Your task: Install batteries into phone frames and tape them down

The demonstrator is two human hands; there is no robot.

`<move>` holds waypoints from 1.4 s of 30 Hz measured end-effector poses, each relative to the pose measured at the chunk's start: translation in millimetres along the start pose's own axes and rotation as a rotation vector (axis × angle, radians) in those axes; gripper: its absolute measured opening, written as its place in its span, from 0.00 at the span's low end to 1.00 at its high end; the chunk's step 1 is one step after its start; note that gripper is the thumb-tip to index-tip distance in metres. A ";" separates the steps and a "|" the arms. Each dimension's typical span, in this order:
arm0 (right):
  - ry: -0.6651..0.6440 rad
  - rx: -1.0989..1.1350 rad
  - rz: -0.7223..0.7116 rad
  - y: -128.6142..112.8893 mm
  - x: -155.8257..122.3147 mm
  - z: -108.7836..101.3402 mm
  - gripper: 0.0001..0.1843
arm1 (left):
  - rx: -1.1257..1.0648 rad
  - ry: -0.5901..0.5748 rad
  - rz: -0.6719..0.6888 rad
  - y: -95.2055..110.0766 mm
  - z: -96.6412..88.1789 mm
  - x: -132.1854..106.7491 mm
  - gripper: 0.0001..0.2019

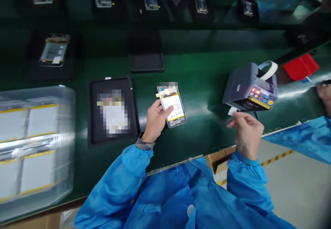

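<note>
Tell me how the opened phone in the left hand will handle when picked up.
The opened phone in the left hand is probably stiff, since it stays flat while held at one side. Its exposed inner parts, edged with yellow strips, look fragile, so pressing them seems risky. The smooth, shiny frame may be rather slippery.

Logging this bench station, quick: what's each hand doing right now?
Left hand: closed, holding an opened smartphone.
Right hand: fingers pinched on a white strip.
</note>
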State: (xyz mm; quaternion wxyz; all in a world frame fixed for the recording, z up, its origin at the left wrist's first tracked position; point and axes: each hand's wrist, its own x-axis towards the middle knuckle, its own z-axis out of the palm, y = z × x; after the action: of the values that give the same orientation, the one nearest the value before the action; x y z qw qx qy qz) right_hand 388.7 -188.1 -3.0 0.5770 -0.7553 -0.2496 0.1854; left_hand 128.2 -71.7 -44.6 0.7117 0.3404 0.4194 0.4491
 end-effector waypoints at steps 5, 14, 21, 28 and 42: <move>-0.465 0.018 0.061 -7.9 -55.1 55.3 0.15 | 0.023 -0.013 0.014 -0.2 1.0 -1.0 0.28; -0.587 0.015 0.029 -9.5 -70.4 99.8 0.19 | 0.008 -0.024 0.030 -1.2 1.5 -1.8 0.26; -0.575 -0.014 -0.007 -8.7 -70.9 101.9 0.19 | 0.010 -0.018 0.033 -0.9 1.7 -1.4 0.26; -0.572 -0.022 -0.022 -6.2 -71.8 102.0 0.16 | 0.016 -0.010 0.034 0.2 2.5 -2.0 0.26; -0.576 -0.104 -0.069 -2.0 -74.8 106.0 0.17 | 0.023 0.011 0.026 0.7 0.3 -1.4 0.28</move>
State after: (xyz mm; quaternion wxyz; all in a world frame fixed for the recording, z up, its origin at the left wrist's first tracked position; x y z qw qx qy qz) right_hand 267.8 -149.3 -29.8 0.4489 -0.6910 -0.4378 0.3596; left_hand 127.8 -72.8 -43.4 0.6996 0.3515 0.4240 0.4551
